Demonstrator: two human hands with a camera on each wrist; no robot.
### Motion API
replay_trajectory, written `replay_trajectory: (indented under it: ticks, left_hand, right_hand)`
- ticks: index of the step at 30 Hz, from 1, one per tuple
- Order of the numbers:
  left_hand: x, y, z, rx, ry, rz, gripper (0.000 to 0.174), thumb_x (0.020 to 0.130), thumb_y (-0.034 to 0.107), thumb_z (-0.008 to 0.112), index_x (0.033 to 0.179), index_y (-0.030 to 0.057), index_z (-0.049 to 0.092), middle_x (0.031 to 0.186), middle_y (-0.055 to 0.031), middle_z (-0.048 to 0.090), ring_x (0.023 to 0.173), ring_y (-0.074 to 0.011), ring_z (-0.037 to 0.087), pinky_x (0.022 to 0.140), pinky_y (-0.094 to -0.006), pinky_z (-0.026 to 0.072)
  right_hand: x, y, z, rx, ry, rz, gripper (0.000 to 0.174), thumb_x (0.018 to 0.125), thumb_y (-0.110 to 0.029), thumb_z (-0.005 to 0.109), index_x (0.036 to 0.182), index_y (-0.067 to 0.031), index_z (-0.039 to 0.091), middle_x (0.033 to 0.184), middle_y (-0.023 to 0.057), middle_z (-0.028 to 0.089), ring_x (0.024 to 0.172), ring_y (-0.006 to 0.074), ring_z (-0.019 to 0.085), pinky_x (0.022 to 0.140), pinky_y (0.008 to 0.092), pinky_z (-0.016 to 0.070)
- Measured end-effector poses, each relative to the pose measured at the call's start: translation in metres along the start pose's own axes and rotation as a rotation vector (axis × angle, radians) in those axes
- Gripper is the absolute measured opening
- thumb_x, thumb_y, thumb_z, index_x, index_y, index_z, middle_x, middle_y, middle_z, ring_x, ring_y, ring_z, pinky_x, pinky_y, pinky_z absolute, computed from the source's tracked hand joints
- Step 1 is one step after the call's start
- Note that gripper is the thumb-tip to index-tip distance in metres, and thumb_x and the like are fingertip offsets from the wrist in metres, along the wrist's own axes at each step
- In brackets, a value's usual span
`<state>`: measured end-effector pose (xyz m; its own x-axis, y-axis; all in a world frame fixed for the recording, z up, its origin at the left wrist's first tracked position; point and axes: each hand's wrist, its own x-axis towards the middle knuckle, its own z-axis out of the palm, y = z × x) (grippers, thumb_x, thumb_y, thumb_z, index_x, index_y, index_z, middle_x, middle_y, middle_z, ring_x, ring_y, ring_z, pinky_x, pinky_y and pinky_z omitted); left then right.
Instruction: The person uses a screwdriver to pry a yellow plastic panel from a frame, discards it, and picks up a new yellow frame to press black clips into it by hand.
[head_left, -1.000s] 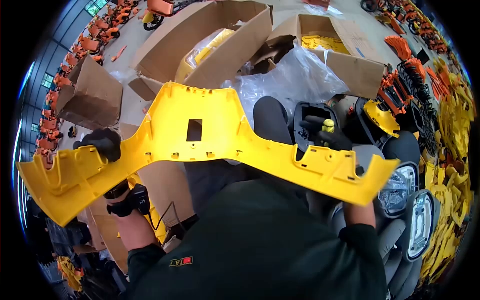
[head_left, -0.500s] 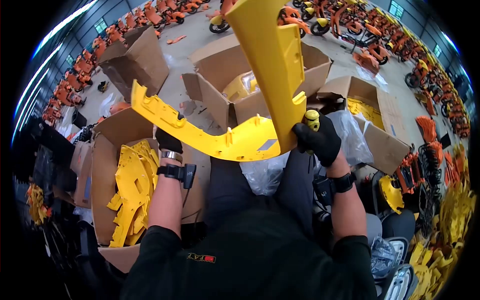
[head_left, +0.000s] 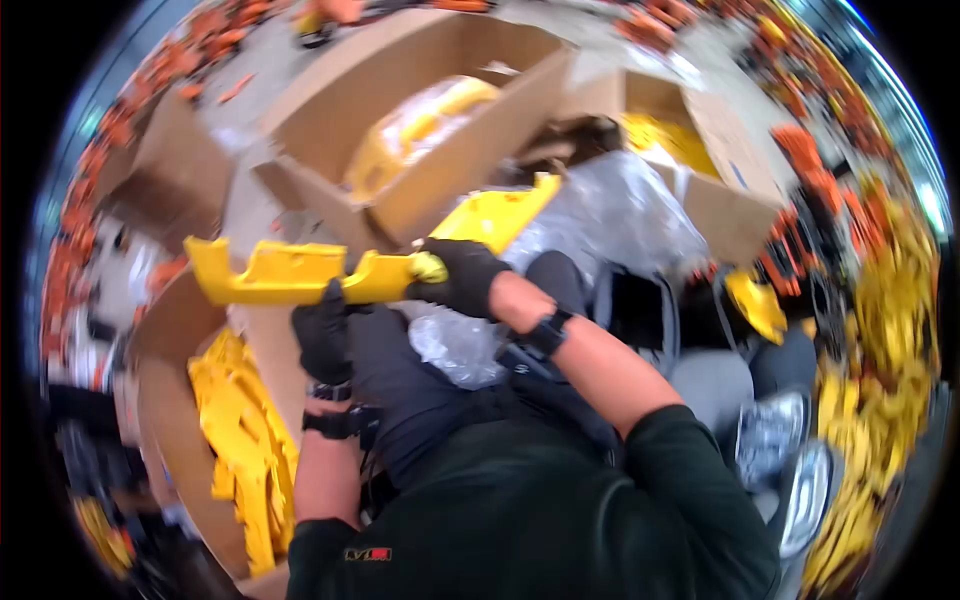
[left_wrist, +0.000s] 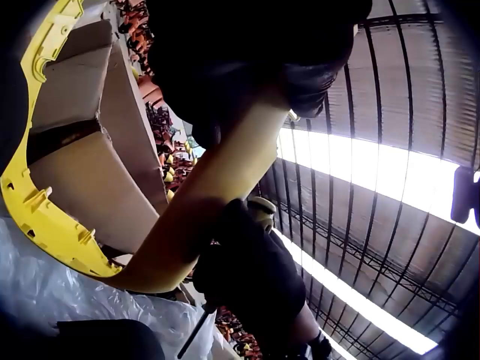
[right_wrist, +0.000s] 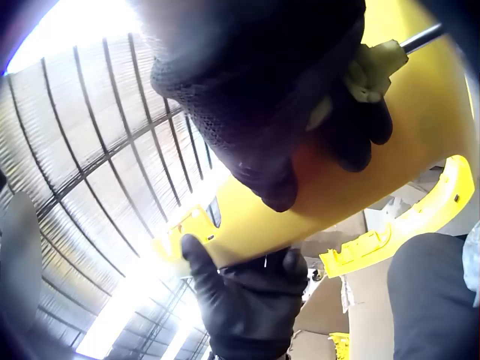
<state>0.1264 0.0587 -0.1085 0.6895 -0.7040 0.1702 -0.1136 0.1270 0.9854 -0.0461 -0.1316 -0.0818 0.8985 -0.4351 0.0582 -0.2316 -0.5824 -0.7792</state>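
A curved yellow plastic body panel (head_left: 290, 278) with moulded clips is held up in front of the person's lap, one arm of it to the left and the other slanting up behind the right hand. My black-gloved left hand (head_left: 322, 338) grips its left arm from below, thumb over the edge. Higher along the panel, my gloved right hand (head_left: 460, 276) lies against the yellow surface. A screwdriver (right_wrist: 379, 69) with a yellowish handle and metal shaft is tucked in the right hand's fingers.
A carton (head_left: 165, 365) of yellow panels (head_left: 240, 420) stands at the left. Ahead are a larger carton (head_left: 320, 95) with a wrapped yellow part, another carton (head_left: 735, 215) and clear plastic film (head_left: 640, 205). Grey seats (head_left: 710, 385) and piled yellow parts (head_left: 890, 400) lie right.
The panel was spread wide, then turned upright, and is now lower and left with one arm level. The right hand has moved left along it, close to the left hand.
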Motion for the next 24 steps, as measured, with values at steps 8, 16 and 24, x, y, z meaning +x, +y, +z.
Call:
replay_trajectory:
  ticks: [8, 16, 24]
  left_hand:
    - [0.057, -0.05, -0.017, -0.329, -0.085, -0.277, 0.042, 0.103, 0.032, 0.057, 0.124, -0.0033, 0.062, 0.118, -0.0161, 0.068, 0.102, -0.0253, 0.068, 0.077, -0.0342, 0.0567]
    - [0.058, -0.088, -0.013, 0.002, -0.1, -0.114, 0.041, 0.101, 0.039, 0.059, 0.122, 0.0047, 0.066, 0.112, -0.0097, 0.072, 0.093, -0.0175, 0.066, 0.074, -0.0262, 0.0511]
    - [0.048, -0.075, 0.004, 0.083, -0.18, -0.188, 0.046, 0.101, 0.036, 0.059, 0.134, 0.0038, 0.057, 0.122, -0.0132, 0.067, 0.105, -0.0232, 0.066, 0.089, -0.0327, 0.0526]
  right_hand:
    - [-0.155, 0.109, -0.07, 0.346, 0.481, 0.238, 0.065, 0.082, -0.035, 0.077, 0.135, -0.008, 0.052, 0.117, 0.0152, 0.068, 0.108, 0.0305, 0.066, 0.092, 0.0403, 0.0522]
    - [-0.498, 0.07, -0.215, 0.547, 1.358, 0.853, 0.021, 0.092, -0.021, 0.068, 0.11, -0.0096, 0.063, 0.081, 0.0028, 0.064, 0.066, 0.0134, 0.063, 0.059, 0.0265, 0.0515]
    - [-0.698, 0.151, -0.044, 0.726, 1.989, 1.211, 0.016, 0.096, -0.023, 0.057, 0.085, -0.0127, 0.052, 0.059, -0.0004, 0.046, 0.044, 0.0139, 0.043, 0.039, 0.031, 0.0363]
